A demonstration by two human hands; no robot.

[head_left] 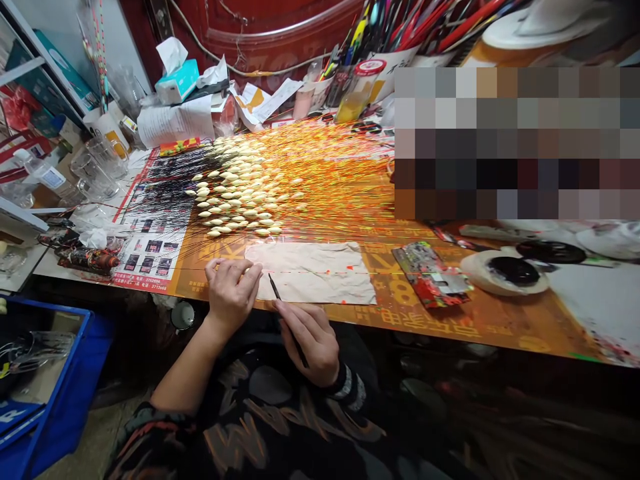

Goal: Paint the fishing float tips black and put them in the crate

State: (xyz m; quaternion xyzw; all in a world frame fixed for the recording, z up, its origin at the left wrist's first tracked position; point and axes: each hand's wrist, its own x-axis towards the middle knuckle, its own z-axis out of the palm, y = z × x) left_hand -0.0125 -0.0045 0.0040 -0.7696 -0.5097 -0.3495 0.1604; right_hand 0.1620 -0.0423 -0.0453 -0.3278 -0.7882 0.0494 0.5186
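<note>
My left hand (231, 290) rests at the table's front edge, its fingers pinched on the body of a thin fishing float (300, 272) whose stem lies across a beige sheet of paper (320, 283). My right hand (310, 340) sits just below the edge and grips a thin dark paintbrush (276, 289), its tip pointing up at the paper near the left hand. Behind the paper lies a large spread of several cream-bodied floats (240, 190) with orange and yellow stems (340, 180) fanned to the right.
A red-smeared paint palette (430, 273) and a round dish of black paint (505, 273) lie to the right. Glass cups (97, 170), a tissue box (176, 80), papers and pen holders (380, 40) crowd the back. A blue crate (60, 387) stands at the lower left.
</note>
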